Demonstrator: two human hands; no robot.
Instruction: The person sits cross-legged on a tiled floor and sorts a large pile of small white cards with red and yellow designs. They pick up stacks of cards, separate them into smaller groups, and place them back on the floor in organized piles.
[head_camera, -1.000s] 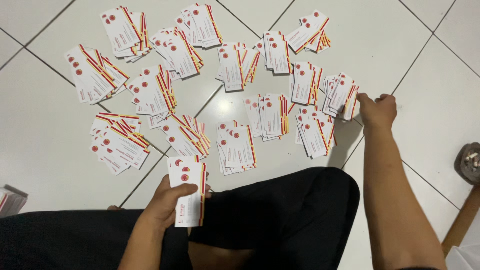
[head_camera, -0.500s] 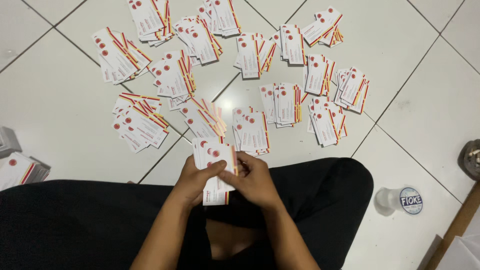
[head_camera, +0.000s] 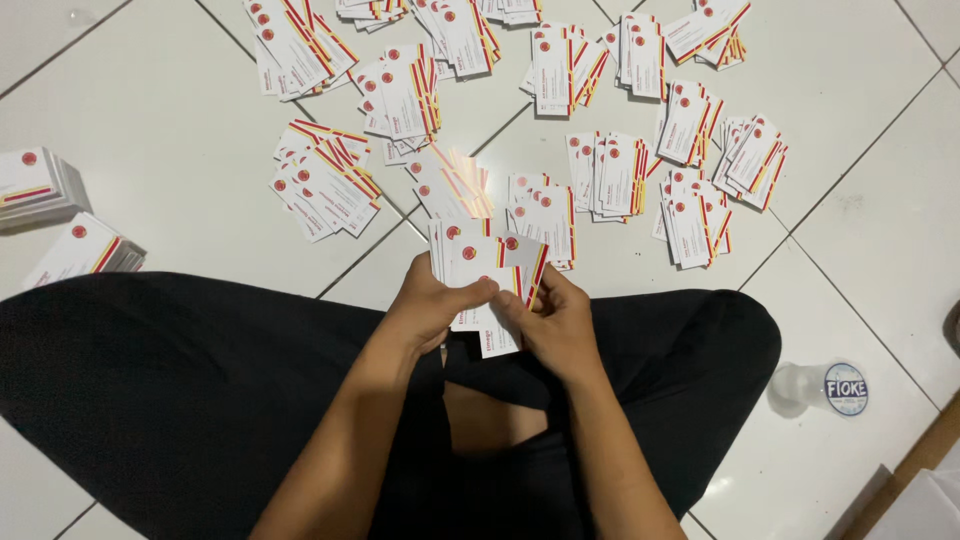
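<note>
Black trousers cover the crossed legs of a person seated on a white tiled floor, seen from above. Just beyond the lap, near the middle of the view, both hands meet over a small fan of white cards edged with red and yellow stripes and marked with a red round emblem. The left hand is curled around the fan from its nine o'clock side, thumb laid across the front card. The right hand closes on the same fan from about four o'clock, fingertips pinching the lower cards. At four o'clock from the hands, near the knee, a clear plastic bottle lies on its side on the floor, its cap end facing up. At nine o'clock, well apart from the hands, two neat stacks of cards sit by the left edge of the view. From ten o'clock round to two o'clock, many loose piles of the same cards are spread across the tiles, some fanned out, some overlapping; the nearest piles lie just beyond the held fan at twelve o'clock, and the farthest run off the top edge.
</note>
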